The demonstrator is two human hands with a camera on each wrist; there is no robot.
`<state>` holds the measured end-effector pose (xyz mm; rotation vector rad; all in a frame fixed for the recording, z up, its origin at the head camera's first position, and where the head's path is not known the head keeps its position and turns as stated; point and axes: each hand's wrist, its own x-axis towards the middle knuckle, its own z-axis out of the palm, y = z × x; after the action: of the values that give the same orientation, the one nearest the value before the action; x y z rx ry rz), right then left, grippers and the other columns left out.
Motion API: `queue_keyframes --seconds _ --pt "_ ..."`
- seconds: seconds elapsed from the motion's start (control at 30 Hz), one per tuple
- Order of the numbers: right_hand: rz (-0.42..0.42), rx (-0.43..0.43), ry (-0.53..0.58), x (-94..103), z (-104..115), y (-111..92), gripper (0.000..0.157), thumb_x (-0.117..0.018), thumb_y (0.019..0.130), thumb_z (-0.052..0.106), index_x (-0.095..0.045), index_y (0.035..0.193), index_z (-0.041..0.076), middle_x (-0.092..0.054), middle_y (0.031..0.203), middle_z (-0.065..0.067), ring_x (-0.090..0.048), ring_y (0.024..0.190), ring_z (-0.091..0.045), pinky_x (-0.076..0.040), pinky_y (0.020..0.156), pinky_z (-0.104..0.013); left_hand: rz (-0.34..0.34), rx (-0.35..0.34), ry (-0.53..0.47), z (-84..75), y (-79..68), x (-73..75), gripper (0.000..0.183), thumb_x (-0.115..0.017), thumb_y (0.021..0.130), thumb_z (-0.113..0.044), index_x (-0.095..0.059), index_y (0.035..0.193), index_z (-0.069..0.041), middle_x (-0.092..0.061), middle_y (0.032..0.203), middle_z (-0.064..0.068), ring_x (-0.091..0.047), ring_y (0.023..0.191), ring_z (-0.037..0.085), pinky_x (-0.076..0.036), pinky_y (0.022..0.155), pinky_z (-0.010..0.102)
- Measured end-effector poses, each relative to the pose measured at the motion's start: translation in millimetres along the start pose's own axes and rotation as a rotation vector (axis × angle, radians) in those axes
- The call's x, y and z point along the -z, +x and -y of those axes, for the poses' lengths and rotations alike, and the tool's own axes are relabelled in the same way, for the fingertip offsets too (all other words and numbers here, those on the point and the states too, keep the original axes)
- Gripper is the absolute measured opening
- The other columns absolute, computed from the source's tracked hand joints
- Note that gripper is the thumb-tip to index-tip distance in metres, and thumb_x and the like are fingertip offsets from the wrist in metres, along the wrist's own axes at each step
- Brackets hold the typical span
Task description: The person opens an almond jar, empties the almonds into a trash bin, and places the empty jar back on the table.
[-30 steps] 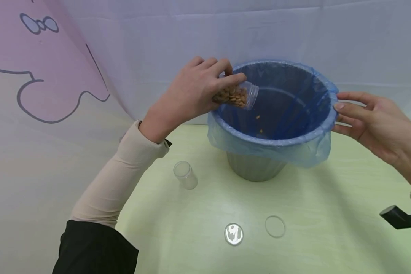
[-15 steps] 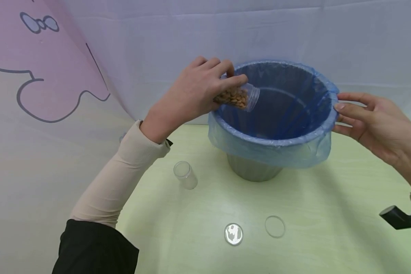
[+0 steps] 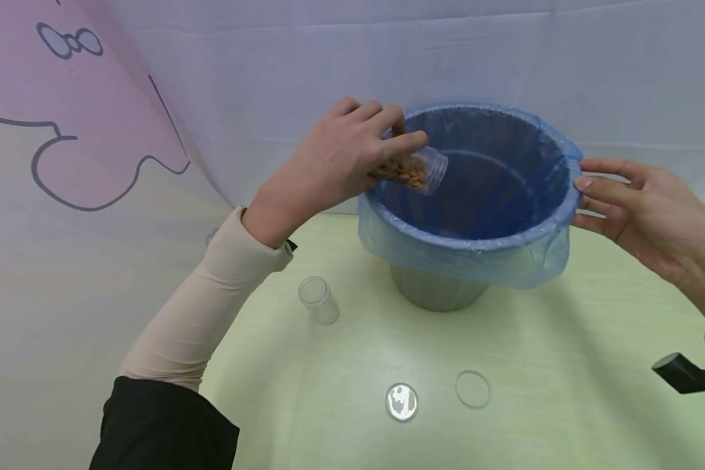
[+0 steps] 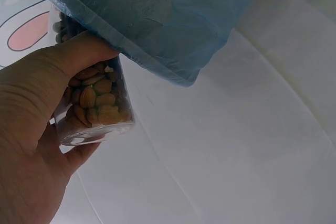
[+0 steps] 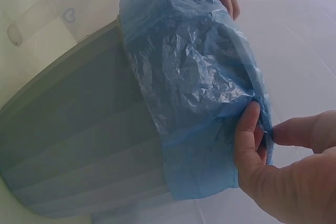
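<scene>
My left hand [image 3: 341, 153] grips a clear jar [image 3: 436, 171] tilted on its side, its uncapped mouth over the left rim of the bin. Brown almonds [image 4: 93, 97] lie inside, heaped toward the jar's base in the left wrist view. The grey bin [image 3: 440, 290] stands upright on the table, lined with a blue plastic bag [image 3: 464, 258] folded down over its rim. On the opposite side, my right hand [image 3: 646, 205] pinches the bag-covered rim between thumb and fingers, as the right wrist view shows too. Most of the jar's body is hidden by the left hand.
A second clear jar [image 3: 319, 301] stands uncapped to the left of the bin. Nearer the front of the pale green table [image 3: 341, 405] lie a round shiny lid [image 3: 401, 401] and a thin clear ring [image 3: 472, 390]. Behind the bin hangs a white cloth [image 3: 476, 59].
The jar has shifted slightly right and its mouth dips a little lower. Two small pieces seen inside the bin a second ago are out of sight. My right hand keeps its place.
</scene>
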<state>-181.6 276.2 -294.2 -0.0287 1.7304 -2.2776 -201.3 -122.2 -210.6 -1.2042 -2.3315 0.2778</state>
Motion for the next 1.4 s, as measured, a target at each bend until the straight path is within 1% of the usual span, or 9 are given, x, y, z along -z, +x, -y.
queue_keyframes --seconds 0.1,0.3,0.47,0.57,0.73,0.93,1.07,1.23,1.4 --pt "0.002 0.006 0.009 0.3 0.0 0.0 0.049 -0.052 0.106 0.000 -0.034 0.150 0.011 -0.065 0.123 0.002 -0.073 0.095 -0.016 -0.063 0.076 -0.031 -0.015 -0.007 0.002 0.3 0.7 -1.0 0.043 -0.073 0.096 -0.015 -0.059 0.137 -0.024 -0.064 0.124 0.005 -0.065 0.109 0.030 -0.051 0.091 0.047" --pt "0.005 0.013 0.005 0.7 0.0 0.4 0.044 -0.052 0.107 0.000 -0.037 0.146 0.012 -0.065 0.124 0.002 -0.073 0.096 -0.016 -0.063 0.076 -0.031 -0.006 -0.019 0.016 0.6 1.0 0.0 0.044 -0.068 0.099 -0.011 -0.058 0.139 -0.025 -0.063 0.124 0.006 -0.064 0.107 0.031 -0.051 0.091 0.047" --pt "0.003 0.009 -0.004 1.9 0.3 1.2 0.052 -0.052 0.107 0.001 -0.031 0.154 0.011 -0.063 0.126 0.003 -0.073 0.097 -0.015 -0.063 0.077 -0.031 -0.012 -0.021 0.012 0.3 1.1 0.0 0.043 -0.067 0.100 -0.011 -0.058 0.139 -0.025 -0.064 0.124 0.006 -0.064 0.108 0.031 -0.051 0.093 0.047" --pt "0.007 0.008 0.000 1.8 1.1 1.8 0.060 -0.052 0.107 0.001 -0.024 0.159 0.009 -0.063 0.127 0.004 -0.073 0.098 -0.015 -0.063 0.077 -0.030 -0.032 -0.031 0.014 0.7 1.0 -1.4 0.042 -0.068 0.099 -0.012 -0.058 0.138 -0.024 -0.064 0.123 0.006 -0.064 0.107 0.031 -0.051 0.092 0.048" --pt "0.012 0.017 0.003 1.4 1.3 3.0 0.062 -0.052 0.107 0.000 -0.022 0.161 0.009 -0.062 0.128 0.003 -0.073 0.098 -0.015 -0.063 0.077 -0.030 -0.055 -0.035 0.009 0.9 0.9 -1.9 0.043 -0.069 0.097 -0.009 -0.059 0.137 -0.023 -0.064 0.121 0.006 -0.063 0.104 0.031 -0.050 0.089 0.047" --pt "0.011 0.021 0.012 2.1 0.0 3.7 0.055 -0.052 0.106 -0.001 -0.029 0.156 0.009 -0.060 0.131 0.003 -0.073 0.098 -0.016 -0.063 0.077 -0.031 -0.029 -0.019 -0.005 -0.6 2.2 -0.4 0.042 -0.071 0.097 -0.011 -0.061 0.136 -0.024 -0.065 0.122 0.005 -0.063 0.109 0.031 -0.050 0.093 0.048" --pt "0.014 0.023 0.024 2.1 -0.6 4.0 0.052 -0.052 0.106 -0.002 -0.031 0.153 0.009 -0.060 0.131 0.003 -0.074 0.099 -0.016 -0.063 0.077 -0.032 -0.008 -0.018 0.005 -1.9 2.8 0.4 0.041 -0.072 0.098 -0.014 -0.061 0.136 -0.025 -0.064 0.122 0.006 -0.063 0.110 0.032 -0.051 0.094 0.048" --pt "0.005 0.011 0.001 1.7 -1.5 3.6 0.063 -0.053 0.106 0.001 -0.022 0.161 0.008 -0.061 0.129 0.004 -0.074 0.099 -0.015 -0.063 0.077 -0.031 0.024 -0.025 0.031 -4.0 3.8 1.3 0.042 -0.072 0.098 -0.015 -0.059 0.137 -0.025 -0.063 0.122 0.006 -0.063 0.112 0.032 -0.050 0.095 0.047" --pt "0.002 0.008 -0.009 1.9 -1.8 2.4 0.065 -0.052 0.107 0.002 -0.020 0.162 0.008 -0.060 0.130 0.005 -0.073 0.099 -0.014 -0.063 0.078 -0.030 0.049 -0.034 0.051 -5.0 5.5 2.4 0.040 -0.072 0.099 -0.018 -0.057 0.136 -0.024 -0.062 0.122 0.006 -0.062 0.113 0.032 -0.050 0.095 0.047"
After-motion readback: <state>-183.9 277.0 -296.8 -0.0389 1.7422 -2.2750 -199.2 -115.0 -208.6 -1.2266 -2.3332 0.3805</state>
